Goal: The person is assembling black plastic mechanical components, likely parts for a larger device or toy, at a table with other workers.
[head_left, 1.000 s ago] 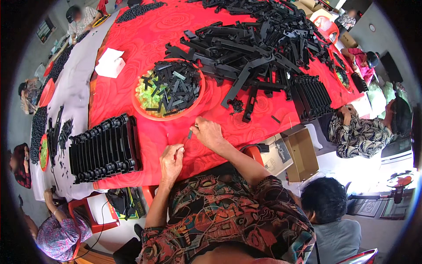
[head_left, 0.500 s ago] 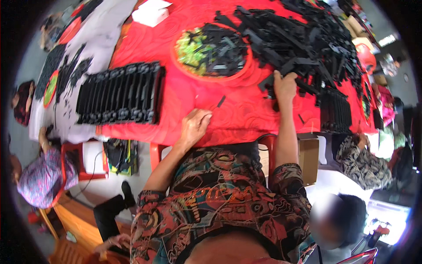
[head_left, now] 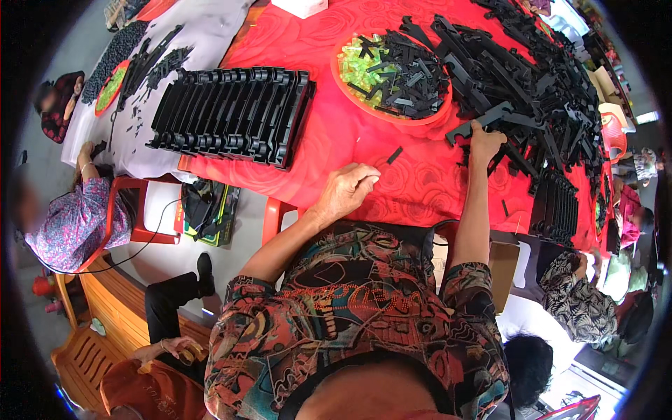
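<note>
My right hand (head_left: 486,145) is closed on the near end of a long black plastic strip (head_left: 498,114) at the edge of a big heap of such strips (head_left: 504,70). Above the near edge of the red-covered table is my left hand (head_left: 346,190), its fingers curled together; whether anything is in them is hidden. Just beyond those fingertips lies a small black piece (head_left: 395,155). A round orange-red basket (head_left: 448,112) holds small black pieces and yellow-green clear ones.
On the left stands a block of black trays or racks in a row (head_left: 231,115); a smaller black stack (head_left: 556,210) is at the right. A white box (head_left: 301,5) sits at the far edge. Other people (head_left: 77,224) sit around, and red plastic chairs (head_left: 143,210) flank the table.
The view has shifted, so the table things appear farther right and the racks are sharper. My right hand now has the end of a long strip; my left hand stays curled near the small piece.
</note>
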`<state>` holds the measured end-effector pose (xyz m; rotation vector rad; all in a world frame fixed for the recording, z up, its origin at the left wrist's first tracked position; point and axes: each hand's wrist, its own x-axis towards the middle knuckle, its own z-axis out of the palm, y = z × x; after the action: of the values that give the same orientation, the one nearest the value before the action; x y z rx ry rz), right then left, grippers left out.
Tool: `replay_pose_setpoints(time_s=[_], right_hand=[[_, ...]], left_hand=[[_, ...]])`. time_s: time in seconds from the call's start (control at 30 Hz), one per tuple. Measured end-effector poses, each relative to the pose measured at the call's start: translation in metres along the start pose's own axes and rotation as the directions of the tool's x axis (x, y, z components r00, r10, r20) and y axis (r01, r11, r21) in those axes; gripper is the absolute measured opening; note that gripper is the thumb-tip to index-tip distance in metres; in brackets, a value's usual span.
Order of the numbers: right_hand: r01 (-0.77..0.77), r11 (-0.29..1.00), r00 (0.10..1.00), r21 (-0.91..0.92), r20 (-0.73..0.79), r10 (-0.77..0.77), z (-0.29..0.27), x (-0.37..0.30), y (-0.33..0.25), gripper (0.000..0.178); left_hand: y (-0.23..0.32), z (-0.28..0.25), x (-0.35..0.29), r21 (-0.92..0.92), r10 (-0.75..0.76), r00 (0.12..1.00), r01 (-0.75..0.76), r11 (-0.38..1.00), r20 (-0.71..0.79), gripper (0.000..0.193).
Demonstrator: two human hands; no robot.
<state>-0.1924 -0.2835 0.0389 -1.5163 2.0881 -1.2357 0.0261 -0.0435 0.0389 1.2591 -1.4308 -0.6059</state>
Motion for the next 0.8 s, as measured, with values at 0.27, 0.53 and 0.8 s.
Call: replay_pose_setpoints(time_s=[0.27,0.53,0.8], right_hand=[[-0.475,0.541,0.8,0.694,0.596,-0.063,-0.073,-0.044,-0.039,0.019],[-0.481,0.735,0.316,0.477,0.877,-0.363,-0.068,-0.142,-0.066,0.02],[0.041,0.822,0.509,0.567,0.696,-0.506,-0.048,-0.137,-0.052,0.014]], left_hand=[[0.01,-0.002,-0.001,-0.265,-0.173,0.98,0.192,0.945,0.097,0.011],[0.014,0.0,0.0,-0.707,-0.343,0.854,0.518,0.483,0.391,0.031],[0.013,-0.03,-0.028,-0.58,-0.471,0.852,0.509,0.636,0.231,0.031]])
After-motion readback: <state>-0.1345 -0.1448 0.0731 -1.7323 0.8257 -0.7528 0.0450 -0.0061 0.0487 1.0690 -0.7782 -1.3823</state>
